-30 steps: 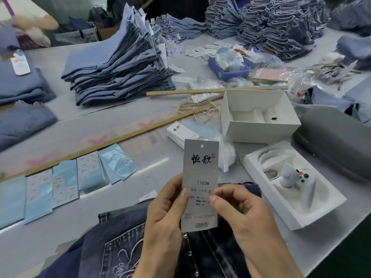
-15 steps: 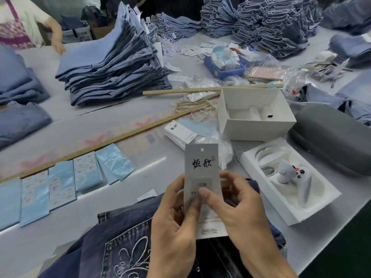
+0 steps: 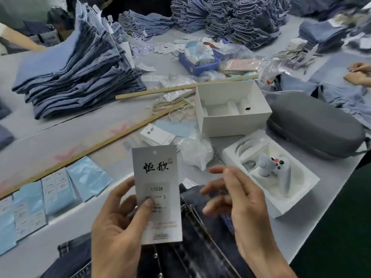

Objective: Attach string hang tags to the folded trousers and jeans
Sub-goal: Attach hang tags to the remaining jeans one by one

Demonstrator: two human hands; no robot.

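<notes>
Pinching hang tag (image 3: 157, 194) upright, left hand (image 3: 118, 223), right hand (image 3: 239, 203) apart, fingers loosely spread, holding nothing

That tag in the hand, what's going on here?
A person is tagging jeans at a table. The left hand pinches a white hang tag upright above dark jeans. The right hand hovers beside it, fingers loose, holding nothing. The tag's hole shows no string yet. Loose strings lie further back, near a stack of folded jeans.

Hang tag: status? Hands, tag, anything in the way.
Left hand pinches hang tag, upright. Right hand free, fingers relaxed, beside it. No string through the tag's hole. Dark jeans below, nothing blocking.
</notes>
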